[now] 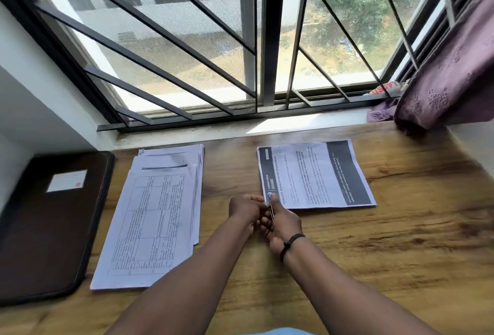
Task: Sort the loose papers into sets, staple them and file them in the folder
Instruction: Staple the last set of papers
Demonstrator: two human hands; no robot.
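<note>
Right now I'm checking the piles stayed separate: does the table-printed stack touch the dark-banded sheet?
Apart. The head view shows bare wooden desk between the table-printed stack and the dark-banded sheet.

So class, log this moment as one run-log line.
both hands grip small stapler | at corner of black-banded printed sheet | brown folder closed

Head-worn, wide-angle, looking forward and down over the wooden desk (374,254) from its near edge, facing the barred window (256,40) beyond; close above, single view only.
</note>
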